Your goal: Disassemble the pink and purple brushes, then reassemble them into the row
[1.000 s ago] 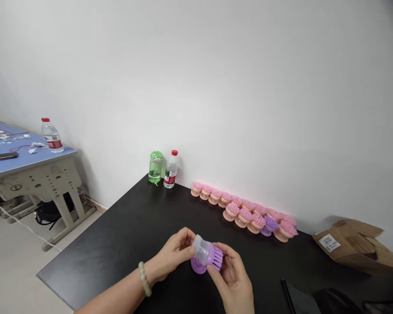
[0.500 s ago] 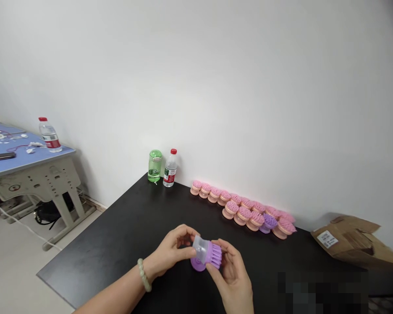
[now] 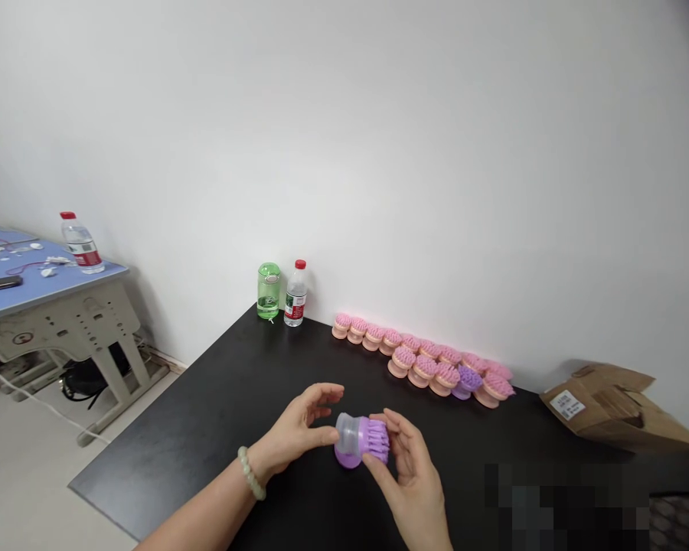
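A purple bristled brush (image 3: 374, 440) with a clear plastic cap (image 3: 349, 434) and a round purple base (image 3: 347, 459) lies on its side low over the black table (image 3: 166, 467). My right hand (image 3: 405, 474) grips its bristles between thumb and fingers. My left hand (image 3: 298, 428) lies beside the cap, its fingers lifted apart and its thumb tip against the plastic. A beaded bracelet (image 3: 251, 473) circles my left wrist. Whether the base touches the table cannot be told.
Several pink-and-peach brushes (image 3: 419, 360) and a purple one (image 3: 468, 379) stand along the wall. A green bottle (image 3: 268, 291), a water bottle (image 3: 295, 295) and a cardboard box (image 3: 612, 409) stand on the table. A blue-topped desk (image 3: 51, 306) stands left. The lower right corner is pixelated.
My left fingers have lifted away from the clear cap. The brush has turned slightly in my right hand, and the whole view has drifted.
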The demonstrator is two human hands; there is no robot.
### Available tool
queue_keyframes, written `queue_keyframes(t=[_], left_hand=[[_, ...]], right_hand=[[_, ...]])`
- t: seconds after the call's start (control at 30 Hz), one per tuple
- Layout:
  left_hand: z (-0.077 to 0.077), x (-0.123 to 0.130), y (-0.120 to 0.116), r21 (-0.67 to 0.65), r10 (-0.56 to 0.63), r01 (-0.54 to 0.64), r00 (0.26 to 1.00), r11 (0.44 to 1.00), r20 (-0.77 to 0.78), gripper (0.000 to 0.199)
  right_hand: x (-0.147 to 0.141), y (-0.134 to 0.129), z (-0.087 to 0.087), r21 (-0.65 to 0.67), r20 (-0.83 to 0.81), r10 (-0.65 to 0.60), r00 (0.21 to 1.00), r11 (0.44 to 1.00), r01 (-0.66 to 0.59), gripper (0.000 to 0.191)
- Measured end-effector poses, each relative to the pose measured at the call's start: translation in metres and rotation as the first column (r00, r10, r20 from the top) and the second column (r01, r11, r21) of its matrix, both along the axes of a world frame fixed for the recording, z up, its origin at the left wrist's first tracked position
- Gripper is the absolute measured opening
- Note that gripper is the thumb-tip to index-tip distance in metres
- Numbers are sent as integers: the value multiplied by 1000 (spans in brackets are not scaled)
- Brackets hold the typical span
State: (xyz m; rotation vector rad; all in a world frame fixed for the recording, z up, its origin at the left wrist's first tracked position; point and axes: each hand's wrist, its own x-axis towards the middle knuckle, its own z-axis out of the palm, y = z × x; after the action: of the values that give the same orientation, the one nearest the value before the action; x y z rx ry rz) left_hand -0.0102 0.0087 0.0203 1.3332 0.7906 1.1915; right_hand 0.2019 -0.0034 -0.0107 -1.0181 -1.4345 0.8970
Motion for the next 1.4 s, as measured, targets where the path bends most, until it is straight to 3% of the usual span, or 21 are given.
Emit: queue_keyframes(t=[0.07,0.2,0.3,0.4,0.47,0.57,0.63,0.7,0.8,0.87,1.0,1.1,1.3,1.4], left_hand=[[1,-2,0,73,19,-6,985,997,-172,55],[0,0,-2,274,62,82,876,958,-479,46],[0,7,-4,441,212,99,772,892,-600,44],[2,7,-4,486,299,62,719,872,-628,38],[4,3,0,415,308,-77,795,906,-523,38],[3,-6,7,82,263,-254,953,964,-151,49],[2,-9,10,-137,218,-205,972,969,87,57],[-1,-8,10,-227,185,-143,967,963,176,61],[-4,-2,8,-224,155,-117,975,967,158,66],[-5,1,6,-210,145,-111,978,971,149,66],[-9,4,6,-223,150,-120,981,967,121,62],[-15,5,7,-232,106,-82,990,969,93,62],[-19,10,5,-213,74,-70,997,974,9,61],[-16,13,2,-255,56,-40,997,966,55,61]], right_hand=[[0,0,2,-6,52,21,998,1000,-20,52],[-5,-1,2,-24,152,58,987,998,-55,54],[-10,-2,0,11,252,31,967,999,-35,54],[-10,0,-1,77,293,32,956,995,-56,55],[-6,5,-5,109,292,0,956,994,-33,54],[-2,15,-16,136,399,-86,913,990,33,49],[-3,20,-26,160,514,-98,852,987,16,51],[-7,21,-36,189,612,-92,786,981,-32,55],[-11,21,-41,219,690,-80,719,970,-102,45],[-9,21,-37,219,694,-74,716,969,-112,41],[1,20,-23,232,625,-117,772,972,-40,49],[2,16,-14,249,585,-102,805,967,-58,52],[-5,8,-11,247,509,-93,856,968,-41,63],[-5,7,-10,312,485,-147,862,950,-13,59]])
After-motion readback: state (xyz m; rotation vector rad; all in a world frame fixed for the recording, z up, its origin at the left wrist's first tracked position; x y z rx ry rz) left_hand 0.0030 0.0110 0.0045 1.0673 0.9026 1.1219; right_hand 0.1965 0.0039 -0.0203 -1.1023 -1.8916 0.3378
